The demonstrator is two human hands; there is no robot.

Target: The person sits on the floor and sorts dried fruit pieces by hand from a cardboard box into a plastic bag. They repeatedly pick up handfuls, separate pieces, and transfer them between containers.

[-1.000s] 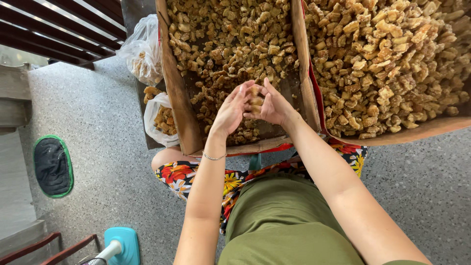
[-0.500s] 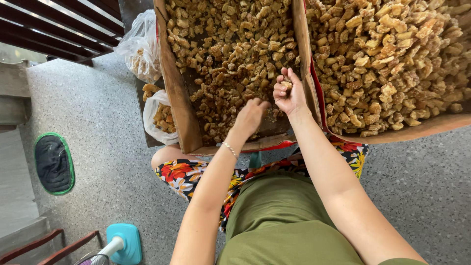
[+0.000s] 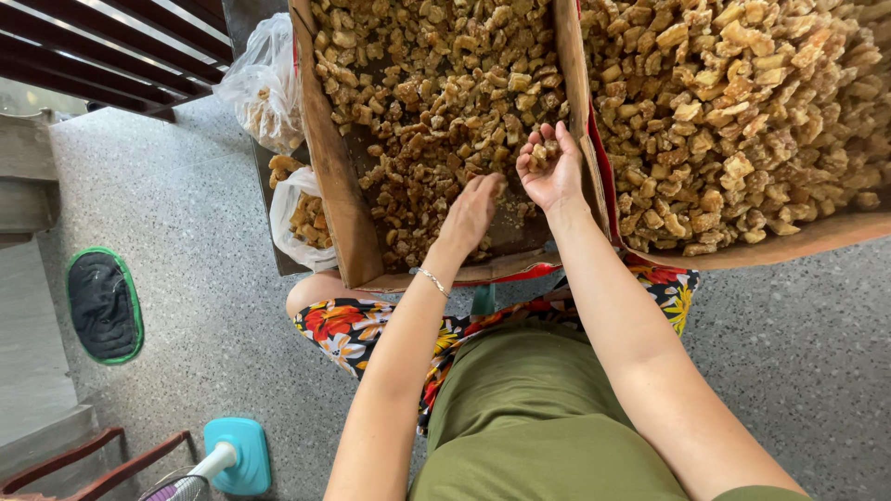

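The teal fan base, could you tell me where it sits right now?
In the head view the teal fan base stands on the speckled floor at lower left, below the dark green-edged mat and left of the left forearm.

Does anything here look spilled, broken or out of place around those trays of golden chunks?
Nothing stands out. The chunks lie inside the two wooden trays: the left tray is partly bare, the right tray heaped. The right hand cups a few pieces; the left hand reaches into the left tray. Two plastic bags of pieces sit beside it, nothing scattered on the floor.

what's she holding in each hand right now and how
The right hand cups a few golden chunks in its upturned palm. The left hand rests palm-down on loose pieces, grip hidden.
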